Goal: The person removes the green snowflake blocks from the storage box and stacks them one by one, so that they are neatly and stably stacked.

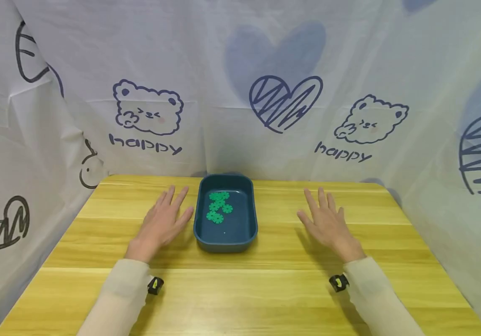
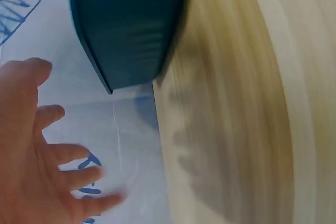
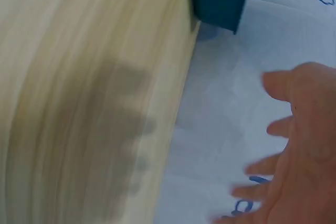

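A dark blue rectangular bin (image 1: 225, 237) stands on the wooden table, with several green, notched, flower-shaped discs (image 1: 219, 205) lying in its left half. Just left of the bin, my left hand (image 1: 162, 221) hovers with fingers spread and the thumb toward the bin's wall. Farther off on the right side, my right hand (image 1: 326, 224) is also spread and holds nothing. Both wrist views show the bin's outer wall (image 2: 126, 35) beyond the thumb, and each hand casts a shadow on the tabletop.
The wooden table (image 1: 232, 298) ends at a back edge close behind the bin. A white cloth (image 1: 219, 130) printed with bears, hearts and the word happy hangs behind it and along both sides. A small black device (image 1: 155, 285) sits at the left wrist, another (image 1: 339, 283) at the right.
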### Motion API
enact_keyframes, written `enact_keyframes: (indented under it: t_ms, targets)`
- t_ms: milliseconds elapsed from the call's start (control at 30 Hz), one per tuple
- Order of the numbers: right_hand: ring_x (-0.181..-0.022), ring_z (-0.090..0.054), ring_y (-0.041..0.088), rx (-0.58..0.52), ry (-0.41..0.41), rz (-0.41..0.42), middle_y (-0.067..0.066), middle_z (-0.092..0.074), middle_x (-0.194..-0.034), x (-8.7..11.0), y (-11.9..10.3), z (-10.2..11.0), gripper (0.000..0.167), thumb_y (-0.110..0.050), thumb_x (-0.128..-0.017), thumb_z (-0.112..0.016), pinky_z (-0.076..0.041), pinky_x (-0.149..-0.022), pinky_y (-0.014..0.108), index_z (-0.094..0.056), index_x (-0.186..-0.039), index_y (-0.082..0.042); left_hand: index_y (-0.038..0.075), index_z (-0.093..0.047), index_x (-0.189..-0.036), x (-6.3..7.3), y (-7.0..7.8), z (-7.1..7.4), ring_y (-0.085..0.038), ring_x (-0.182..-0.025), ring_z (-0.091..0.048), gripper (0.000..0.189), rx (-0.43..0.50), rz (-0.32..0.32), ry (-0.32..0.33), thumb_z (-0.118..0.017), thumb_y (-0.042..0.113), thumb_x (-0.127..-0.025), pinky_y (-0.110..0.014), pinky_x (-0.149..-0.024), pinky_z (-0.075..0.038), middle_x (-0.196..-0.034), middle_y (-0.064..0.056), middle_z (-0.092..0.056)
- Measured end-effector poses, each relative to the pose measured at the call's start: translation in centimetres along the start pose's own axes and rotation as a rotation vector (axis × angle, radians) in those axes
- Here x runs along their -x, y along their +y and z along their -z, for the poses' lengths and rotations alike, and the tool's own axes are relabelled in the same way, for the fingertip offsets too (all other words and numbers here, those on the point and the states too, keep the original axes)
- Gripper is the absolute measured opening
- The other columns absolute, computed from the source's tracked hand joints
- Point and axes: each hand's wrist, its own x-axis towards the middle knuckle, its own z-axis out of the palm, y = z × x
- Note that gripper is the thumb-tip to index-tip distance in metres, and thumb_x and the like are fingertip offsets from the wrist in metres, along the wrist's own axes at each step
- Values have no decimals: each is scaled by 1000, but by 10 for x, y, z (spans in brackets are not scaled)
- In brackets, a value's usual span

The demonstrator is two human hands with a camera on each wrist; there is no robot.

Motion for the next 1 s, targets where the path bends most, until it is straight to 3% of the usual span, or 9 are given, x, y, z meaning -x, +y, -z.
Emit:
enact_keyframes:
  t_ms: [100, 200, 267, 367, 600, 1000]
  targets:
    - [-145, -39, 54, -172, 19, 84, 32, -32, -162, -8, -3, -2, 65, -31, -108, -53, -38, -115, 72, -30, -161, -3, 16, -18, -167, 0, -2, -4, -51, -151, -32, 67, 221, -39, -47, -44, 40, -110, -67, -122, -32, -172, -22, -17]
    - [-126, -63, 44, -340, 28, 134, 25, -56, -147, -19, -14, -7, 51, -19, -103, -63, -57, -102, 55, -50, -149, -1, 14, -21, -166, 1, -3, -9, -49, -145, -44, 66, 441, -43, -99, -50, 31, -109, -58, -115, -47, -171, -21, -22]
    - [-114, -70, 38, -408, 36, 157, 22, -65, -137, -25, -25, -10, 43, -15, -101, -67, -63, -92, 49, -60, -140, -1, 12, -30, -163, 3, -3, -13, -48, -141, -50, 61, 546, -25, -111, -53, 24, -108, -51, -104, -58, -168, -23, -28]
    - [-107, -73, 33, -475, 44, 176, 18, -72, -129, -34, -42, -13, 34, -14, -98, -70, -64, -87, 43, -68, -130, -2, 6, -41, -157, 5, -2, -18, -46, -137, -55, 53, 660, -9, -101, -54, 15, -107, -42, -90, -65, -164, -24, -36]
    - [-102, -74, 30, -572, 26, 175, 16, -76, -119, -53, -72, -20, 30, -13, -96, -72, -64, -86, 39, -72, -124, -2, 0, -48, -151, 11, -3, -28, -49, -134, -56, 49, 823, -7, -103, -58, 10, -105, -41, -88, -65, -161, -26, -40]
    - [-99, -71, 22, -540, -61, 245, 12, -76, -114, -72, -108, -37, 25, -12, -95, -74, -63, -88, 32, -74, -119, -5, -1, -41, -155, 16, -2, -35, -50, -138, -51, 57, 902, 19, -143, -58, 2, -101, -41, -91, -64, -163, -28, -35]
